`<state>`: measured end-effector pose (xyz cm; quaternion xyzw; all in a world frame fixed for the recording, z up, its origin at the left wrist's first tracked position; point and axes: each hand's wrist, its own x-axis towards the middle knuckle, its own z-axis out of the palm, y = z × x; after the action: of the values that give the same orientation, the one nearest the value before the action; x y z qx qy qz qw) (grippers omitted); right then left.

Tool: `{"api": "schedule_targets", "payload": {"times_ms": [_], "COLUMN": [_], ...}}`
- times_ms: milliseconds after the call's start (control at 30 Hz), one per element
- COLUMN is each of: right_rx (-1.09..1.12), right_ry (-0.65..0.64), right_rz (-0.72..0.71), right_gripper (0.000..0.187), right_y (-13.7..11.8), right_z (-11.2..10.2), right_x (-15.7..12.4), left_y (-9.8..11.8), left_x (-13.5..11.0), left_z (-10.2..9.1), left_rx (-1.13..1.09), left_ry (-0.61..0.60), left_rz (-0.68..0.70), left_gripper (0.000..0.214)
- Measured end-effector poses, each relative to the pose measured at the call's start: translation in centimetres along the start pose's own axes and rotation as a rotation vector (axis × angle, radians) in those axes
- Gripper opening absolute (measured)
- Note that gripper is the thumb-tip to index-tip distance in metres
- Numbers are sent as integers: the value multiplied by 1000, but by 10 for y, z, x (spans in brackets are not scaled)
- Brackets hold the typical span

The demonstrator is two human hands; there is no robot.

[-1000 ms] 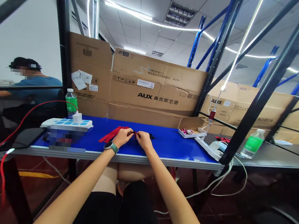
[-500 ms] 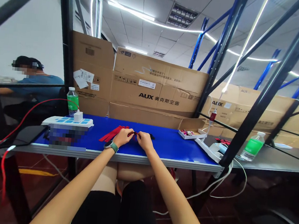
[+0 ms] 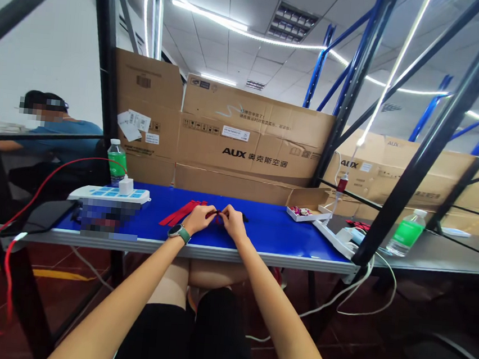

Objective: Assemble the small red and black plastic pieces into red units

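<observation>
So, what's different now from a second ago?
Only the head camera has shifted slightly, tilting the whole scene a little. The left hand and right hand stay pinched on a small dark red piece over the blue table, with nothing visibly taken or let go. The loose red strips and white power strip stayed put.

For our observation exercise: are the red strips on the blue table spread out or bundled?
Spread out: the red strips fan flat on the blue table.

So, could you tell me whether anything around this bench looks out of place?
A red cable hangs off the left end of the bench and loops down toward the floor, which looks easy to snag.
</observation>
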<state>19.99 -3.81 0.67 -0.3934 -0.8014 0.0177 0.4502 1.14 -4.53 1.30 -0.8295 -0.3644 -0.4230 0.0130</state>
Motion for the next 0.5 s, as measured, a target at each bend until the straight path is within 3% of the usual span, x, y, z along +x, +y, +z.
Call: {"api": "schedule_targets", "payload": {"times_ms": [233,500], "right_rx": [271,287], "right_ry": [-70,-82], "right_rz": [-18,53], "right_gripper": [26,14], "right_y": [4,6], "right_z": [1,-4], "right_x": [5,4], "left_y": [0,1], "left_x": [1,2], "left_z": [-1,-3], "left_rx": [-51,-51], "left_ry": [43,23], "left_rz": [16,-42], "left_gripper": [17,20]}}
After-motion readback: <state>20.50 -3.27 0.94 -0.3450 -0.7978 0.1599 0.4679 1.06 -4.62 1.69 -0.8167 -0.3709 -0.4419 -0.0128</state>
